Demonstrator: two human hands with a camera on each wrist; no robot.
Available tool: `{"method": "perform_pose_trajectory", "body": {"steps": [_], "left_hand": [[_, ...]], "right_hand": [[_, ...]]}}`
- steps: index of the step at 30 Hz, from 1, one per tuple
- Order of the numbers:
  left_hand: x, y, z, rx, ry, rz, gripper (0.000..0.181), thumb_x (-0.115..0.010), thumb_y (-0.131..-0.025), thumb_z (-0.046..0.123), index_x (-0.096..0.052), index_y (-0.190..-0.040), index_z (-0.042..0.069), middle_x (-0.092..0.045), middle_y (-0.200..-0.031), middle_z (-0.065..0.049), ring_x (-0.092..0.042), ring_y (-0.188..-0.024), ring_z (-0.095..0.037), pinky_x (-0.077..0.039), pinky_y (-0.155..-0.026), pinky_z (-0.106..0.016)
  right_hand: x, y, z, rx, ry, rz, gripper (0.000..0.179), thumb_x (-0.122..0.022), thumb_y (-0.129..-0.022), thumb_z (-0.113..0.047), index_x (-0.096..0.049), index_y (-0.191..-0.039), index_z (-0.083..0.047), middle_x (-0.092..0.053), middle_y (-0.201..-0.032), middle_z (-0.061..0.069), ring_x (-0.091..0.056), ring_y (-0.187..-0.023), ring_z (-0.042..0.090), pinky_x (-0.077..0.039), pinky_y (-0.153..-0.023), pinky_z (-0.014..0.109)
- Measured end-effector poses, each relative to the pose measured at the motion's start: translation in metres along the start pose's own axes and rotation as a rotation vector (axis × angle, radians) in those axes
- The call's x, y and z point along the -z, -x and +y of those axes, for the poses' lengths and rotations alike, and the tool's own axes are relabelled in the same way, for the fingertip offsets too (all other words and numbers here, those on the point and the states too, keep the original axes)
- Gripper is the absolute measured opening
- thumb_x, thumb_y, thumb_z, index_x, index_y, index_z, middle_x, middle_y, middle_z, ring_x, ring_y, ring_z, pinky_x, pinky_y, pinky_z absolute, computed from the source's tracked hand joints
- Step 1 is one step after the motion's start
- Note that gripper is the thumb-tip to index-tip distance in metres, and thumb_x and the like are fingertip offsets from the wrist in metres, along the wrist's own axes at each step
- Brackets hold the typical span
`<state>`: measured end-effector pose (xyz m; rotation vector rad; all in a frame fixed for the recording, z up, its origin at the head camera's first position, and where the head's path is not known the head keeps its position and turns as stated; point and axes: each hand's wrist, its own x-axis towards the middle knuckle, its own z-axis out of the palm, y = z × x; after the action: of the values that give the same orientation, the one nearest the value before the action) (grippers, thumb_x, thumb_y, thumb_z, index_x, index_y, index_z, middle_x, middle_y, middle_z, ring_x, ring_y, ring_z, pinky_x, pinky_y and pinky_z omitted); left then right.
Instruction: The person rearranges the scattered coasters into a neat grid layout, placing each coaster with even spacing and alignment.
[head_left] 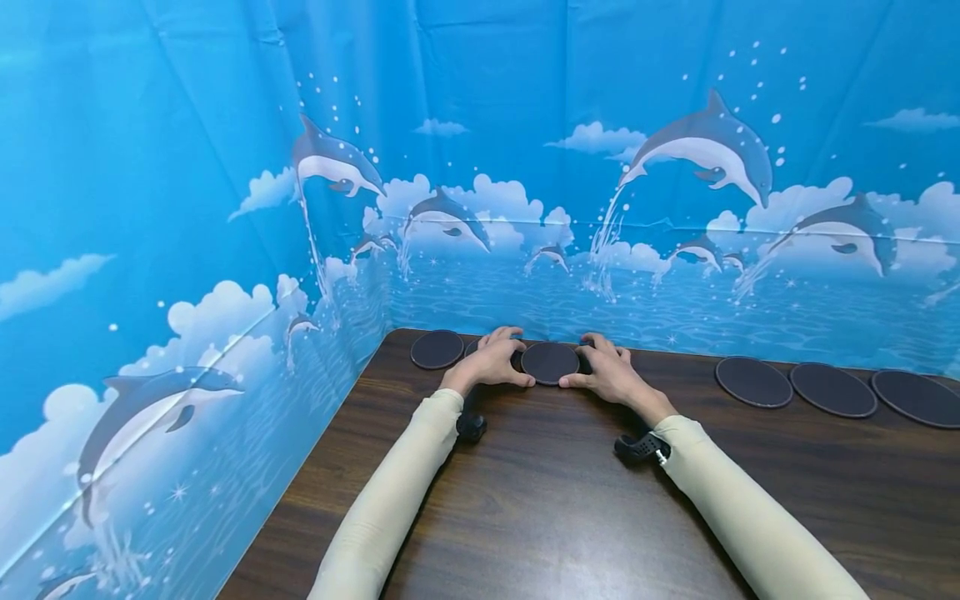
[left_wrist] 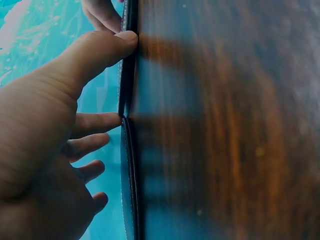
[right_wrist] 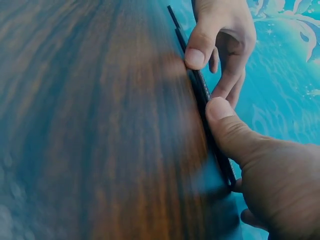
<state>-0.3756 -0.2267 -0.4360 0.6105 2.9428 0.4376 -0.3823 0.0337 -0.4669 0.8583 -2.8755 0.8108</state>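
A round black coaster (head_left: 551, 363) with a stitched edge lies at the back of the brown table, between my two hands. My left hand (head_left: 491, 362) holds it from the left, the thumb on its near edge and a fingertip at its side. From the right, my right hand (head_left: 607, 367) grips the same coaster, its thumb on the near edge. In the right wrist view both thumbs touch the coaster's rim (right_wrist: 217, 150). Just left of it, a second coaster (head_left: 471, 347) is mostly hidden behind my left hand; the left wrist view shows their edges meeting.
Another coaster (head_left: 437, 350) lies at the table's back left corner. To the right sit three more in a row: one coaster (head_left: 753, 382), a middle coaster (head_left: 834, 389) and an end coaster (head_left: 918, 398). A blue dolphin-print curtain (head_left: 480, 150) borders the table (head_left: 555, 508) behind and left.
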Motion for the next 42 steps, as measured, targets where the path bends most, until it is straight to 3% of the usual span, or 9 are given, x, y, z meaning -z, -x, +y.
{"method": "perform_pose_trajectory", "body": {"steps": [10,28,42], "left_hand": [[0.002,0.006,0.003,-0.019,0.033,0.023,0.069,-0.077,-0.088,0.051,-0.060,-0.140,0.010,-0.026,-0.163,-0.007,-0.016,-0.150,-0.029,-0.013,-0.117,-0.056],[0.001,0.028,0.020,-0.087,0.116,0.057,0.067,-0.076,-0.088,0.053,-0.061,-0.137,0.010,-0.033,-0.160,-0.008,-0.023,-0.149,-0.031,-0.013,-0.117,-0.058],[-0.007,0.043,0.039,-0.134,0.099,0.053,0.069,-0.077,-0.084,0.058,-0.064,-0.133,0.010,-0.034,-0.160,-0.007,-0.024,-0.149,-0.030,-0.014,-0.117,-0.059]], "right_hand": [[0.007,0.007,-0.002,0.047,-0.016,0.030,0.070,-0.072,-0.094,-0.050,-0.059,-0.137,0.004,-0.032,-0.156,0.021,-0.030,-0.142,0.042,-0.014,-0.110,0.067],[0.016,0.041,-0.004,0.084,-0.086,0.085,0.082,-0.069,-0.089,-0.062,-0.058,-0.138,0.003,-0.034,-0.156,0.019,-0.036,-0.140,0.041,-0.017,-0.112,0.065],[0.021,0.074,-0.006,0.094,-0.093,0.127,0.070,-0.077,-0.089,-0.048,-0.063,-0.133,0.004,-0.040,-0.152,0.018,-0.041,-0.133,0.046,-0.028,-0.105,0.071]]}}
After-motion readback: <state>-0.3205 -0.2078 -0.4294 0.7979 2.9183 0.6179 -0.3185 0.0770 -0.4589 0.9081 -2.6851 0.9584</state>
